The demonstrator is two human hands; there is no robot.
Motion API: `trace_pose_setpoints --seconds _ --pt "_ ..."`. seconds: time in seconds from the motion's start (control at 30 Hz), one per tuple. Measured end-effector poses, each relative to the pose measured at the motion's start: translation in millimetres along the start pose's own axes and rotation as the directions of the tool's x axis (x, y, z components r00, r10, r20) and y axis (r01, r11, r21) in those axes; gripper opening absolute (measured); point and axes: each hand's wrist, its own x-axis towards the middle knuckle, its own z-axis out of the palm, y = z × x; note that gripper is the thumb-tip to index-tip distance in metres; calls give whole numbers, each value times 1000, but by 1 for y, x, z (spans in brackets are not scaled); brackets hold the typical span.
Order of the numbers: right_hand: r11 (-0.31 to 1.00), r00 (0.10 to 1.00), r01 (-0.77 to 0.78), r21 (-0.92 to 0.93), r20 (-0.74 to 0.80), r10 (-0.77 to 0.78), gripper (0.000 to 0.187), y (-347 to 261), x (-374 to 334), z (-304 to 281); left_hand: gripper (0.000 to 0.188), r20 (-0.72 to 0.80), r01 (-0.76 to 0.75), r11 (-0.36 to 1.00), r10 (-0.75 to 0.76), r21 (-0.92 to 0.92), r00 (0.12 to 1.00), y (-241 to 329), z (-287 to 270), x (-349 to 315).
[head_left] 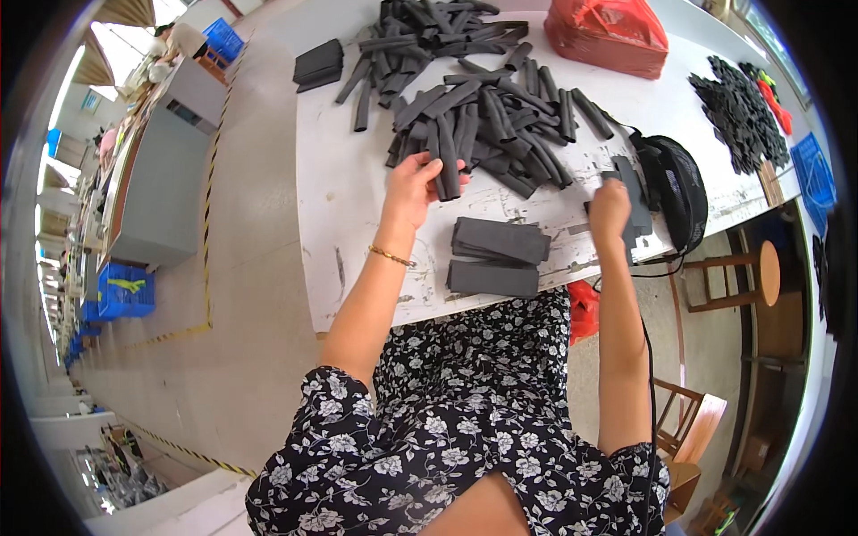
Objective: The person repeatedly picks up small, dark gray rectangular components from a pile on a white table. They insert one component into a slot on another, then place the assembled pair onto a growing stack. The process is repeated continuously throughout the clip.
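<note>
My left hand (pixel 415 189) grips a couple of dark grey tubes (pixel 447 170) at the near edge of a large heap of similar tubes (pixel 500 116). They look like soft foam sleeves. To the right, my right hand (pixel 610 214) is closed just above the table, beside some dark flat pieces (pixel 636 192). A small dark bit shows at its side, but the back of the hand hides what the fingers hold. Between my hands, towards the table's near edge, lie two stacks of flattened dark strips, a farther stack (pixel 500 239) and a nearer stack (pixel 493 279).
The white worn table (pixel 357 223) also bears a red plastic bag (pixel 608 37), a dark flat stack (pixel 318 66), a black mesh bag (pixel 672 192) with a cord, and a heap of small black pieces (pixel 737 112). Wooden stools (pixel 769 272) stand at the right.
</note>
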Motion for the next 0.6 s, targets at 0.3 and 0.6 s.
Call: trace_pose_setpoints --seconds 0.3,0.6 --pt "564 936 -176 807 314 -158 31 -109 -52 -148 35 -50 -43 983 34 -178 998 -32 4 -45" --pt "706 771 15 708 441 -459 58 -144 -88 -178 32 -7 12 947 -15 -322 1000 -27 -3 -67"
